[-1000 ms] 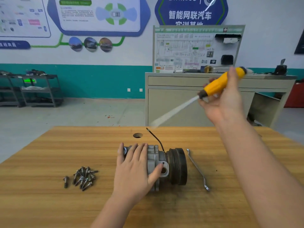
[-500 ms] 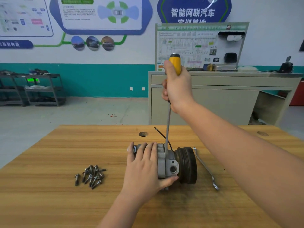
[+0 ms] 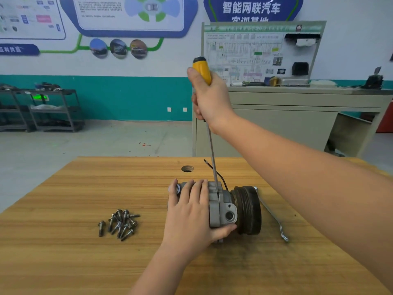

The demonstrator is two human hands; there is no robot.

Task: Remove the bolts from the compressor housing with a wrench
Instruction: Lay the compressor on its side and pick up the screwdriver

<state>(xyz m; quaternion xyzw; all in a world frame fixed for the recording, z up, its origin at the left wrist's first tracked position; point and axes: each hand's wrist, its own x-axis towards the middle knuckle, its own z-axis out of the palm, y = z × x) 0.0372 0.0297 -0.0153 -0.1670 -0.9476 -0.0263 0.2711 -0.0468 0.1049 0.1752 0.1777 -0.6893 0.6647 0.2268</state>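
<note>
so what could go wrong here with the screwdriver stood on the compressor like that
1. The screwdriver stands nearly upright with its tip at the housing seam; if it slips, it may jab the left hand, which presses on the compressor right beside it.
2. The right hand grips high on the handle, so the long shaft could wobble or skid.
3. Prying may roll the compressor toward the wrench.
</note>
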